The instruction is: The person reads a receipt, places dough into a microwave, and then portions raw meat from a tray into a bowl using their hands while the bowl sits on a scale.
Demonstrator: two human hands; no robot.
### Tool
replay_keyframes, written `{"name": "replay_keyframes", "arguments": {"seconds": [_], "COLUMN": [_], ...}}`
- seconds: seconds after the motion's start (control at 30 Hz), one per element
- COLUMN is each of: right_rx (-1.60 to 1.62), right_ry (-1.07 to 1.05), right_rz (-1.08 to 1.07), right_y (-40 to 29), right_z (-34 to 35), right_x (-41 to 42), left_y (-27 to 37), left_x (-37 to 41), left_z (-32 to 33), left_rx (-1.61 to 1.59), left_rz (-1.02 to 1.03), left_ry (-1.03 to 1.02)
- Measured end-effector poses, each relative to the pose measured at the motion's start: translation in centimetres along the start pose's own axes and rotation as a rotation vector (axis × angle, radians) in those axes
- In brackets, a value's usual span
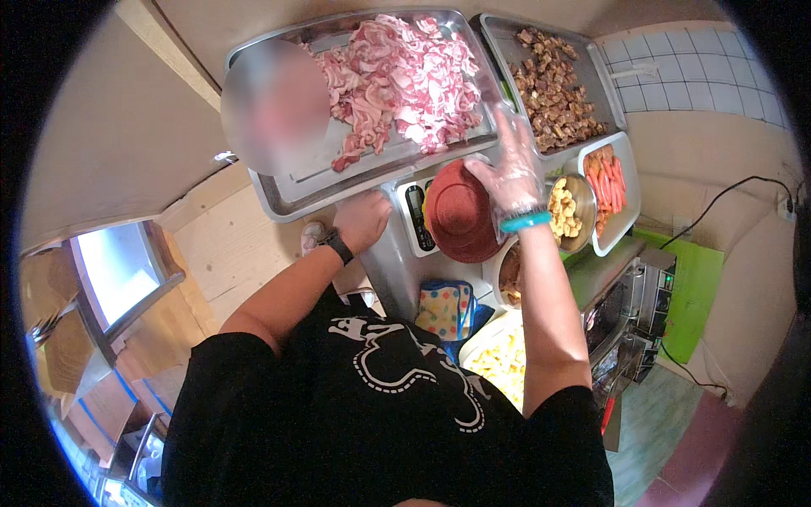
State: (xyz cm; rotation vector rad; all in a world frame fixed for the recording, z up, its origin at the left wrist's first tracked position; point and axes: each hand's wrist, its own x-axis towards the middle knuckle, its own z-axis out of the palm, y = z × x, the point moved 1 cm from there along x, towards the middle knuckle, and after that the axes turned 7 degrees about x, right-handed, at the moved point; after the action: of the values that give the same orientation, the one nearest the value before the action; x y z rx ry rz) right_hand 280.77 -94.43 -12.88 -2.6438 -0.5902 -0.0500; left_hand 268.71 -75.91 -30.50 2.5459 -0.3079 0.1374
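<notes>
My right hand, in a clear plastic glove with a teal bangle at the wrist, has its fingers spread beside a red bowl. Whether the thumb touches the bowl's rim I cannot tell. The bowl rests on a white digital kitchen scale. Bare and with a black wristband, my left hand lies at the counter's edge by a large metal tray, its fingers curled and nothing seen in them. Thin slices of raw meat are heaped in that tray; a blurred patch hides its left end.
Browned meat chunks fill a second metal tray. A white tray holds red sausages, beside a metal bowl of yellowish pieces. Nearer me are a dotted cloth and a container of pale yellow pieces. An appliance stands to the right.
</notes>
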Motion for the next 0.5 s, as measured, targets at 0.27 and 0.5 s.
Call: {"name": "replay_keyframes", "arguments": {"seconds": [0.27,0.5], "right_rx": [-0.230,-0.295], "right_ry": [-0.339,-0.335], "right_rz": [0.012,0.238], "right_y": [0.3,-0.5], "right_z": [7.8,14.0], "right_x": [11.4,16.6], "left_y": [-0.4,-0.3], "left_x": [0.0,-0.4], "left_z": [0.3,0.0], "left_rx": [-0.059,-0.075], "left_rz": [0.052,0.063], "left_ry": [0.009,-0.001]}}
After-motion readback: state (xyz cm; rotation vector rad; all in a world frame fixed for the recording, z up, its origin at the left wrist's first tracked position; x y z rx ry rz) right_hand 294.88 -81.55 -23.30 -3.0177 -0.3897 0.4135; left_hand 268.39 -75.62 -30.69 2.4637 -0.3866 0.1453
